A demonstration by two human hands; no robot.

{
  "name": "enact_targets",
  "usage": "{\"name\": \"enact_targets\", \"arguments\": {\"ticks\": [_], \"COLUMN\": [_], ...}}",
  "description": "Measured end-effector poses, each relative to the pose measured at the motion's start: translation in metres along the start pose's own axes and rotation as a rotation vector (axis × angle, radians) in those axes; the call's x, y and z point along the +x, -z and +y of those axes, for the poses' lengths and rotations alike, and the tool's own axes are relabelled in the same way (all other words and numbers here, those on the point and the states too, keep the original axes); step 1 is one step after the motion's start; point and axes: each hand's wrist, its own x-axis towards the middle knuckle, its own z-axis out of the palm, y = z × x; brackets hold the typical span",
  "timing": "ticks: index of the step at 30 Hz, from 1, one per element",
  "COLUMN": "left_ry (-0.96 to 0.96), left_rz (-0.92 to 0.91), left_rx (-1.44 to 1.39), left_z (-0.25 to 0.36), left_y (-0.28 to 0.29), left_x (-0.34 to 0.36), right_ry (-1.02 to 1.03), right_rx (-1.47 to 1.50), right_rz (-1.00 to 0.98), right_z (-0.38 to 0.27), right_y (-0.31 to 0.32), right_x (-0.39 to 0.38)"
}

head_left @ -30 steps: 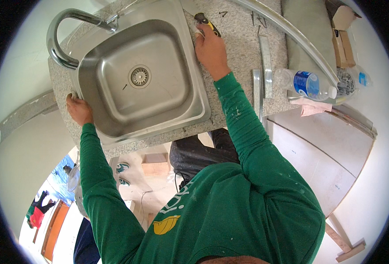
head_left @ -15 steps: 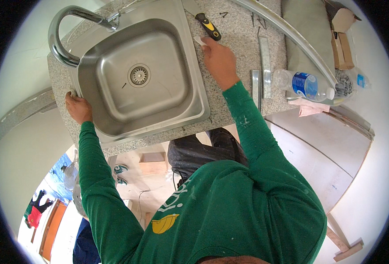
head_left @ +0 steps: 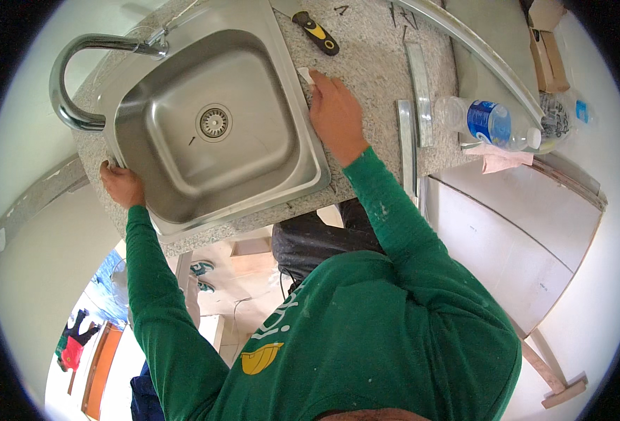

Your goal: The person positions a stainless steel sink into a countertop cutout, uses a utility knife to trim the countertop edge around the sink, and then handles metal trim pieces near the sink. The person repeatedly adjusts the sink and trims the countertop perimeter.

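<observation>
A steel sink (head_left: pixel 183 168) sits on a speckled stone counter (head_left: pixel 366 70), with a tap (head_left: pixel 68 74) at its left and a small dark screw (head_left: pixel 192 140) lying in the basin. My right hand (head_left: pixel 338 118) is closed on a small white piece (head_left: pixel 304 73) at the sink's right rim. Just above it lies a black-and-yellow handled tool (head_left: pixel 315 33), separate from the hand. My left hand (head_left: pixel 120 184) grips the sink's left rim with curled fingers; whatever else they hold is hidden.
Screws (head_left: pixel 403 17), metal strips (head_left: pixel 418 95), a long rail (head_left: pixel 478 52), plastic bottles (head_left: pixel 489 126), a cardboard box (head_left: pixel 545 63) and a pink cloth (head_left: pixel 506 161) lie at right. Below are white boards (head_left: pixel 499 245). A person in red and green (head_left: pixel 72 351) is at far lower left.
My right hand has released the black-and-yellow tool and moved down along the right rim with the white piece. My left hand remains at the left rim.
</observation>
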Motion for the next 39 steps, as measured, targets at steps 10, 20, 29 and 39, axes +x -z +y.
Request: {"name": "enact_targets", "arguments": {"ticks": [10,20,29,39], "left_ry": [-0.044,-0.017,-0.012,0.018], "left_rz": [-0.004,-0.008,-0.007,-0.010], "left_rx": [0.011,-0.008,-0.008,-0.009], "left_z": [-0.004,0.002,-0.003,-0.010], "left_y": [0.002,0.002,0.000,0.003], "left_x": [0.000,0.001,0.002,0.000], "right_ry": [-0.012,-0.004,0.011,0.212], "right_rx": [0.025,0.022,0.069,0.051], "right_rz": [-0.010,0.002,0.023,0.189], "right_z": [0.000,0.002,0.008,-0.031], "right_y": [-0.001,-0.001,0.002,0.013], "right_x": [0.002,0.011,0.001,0.092]}}
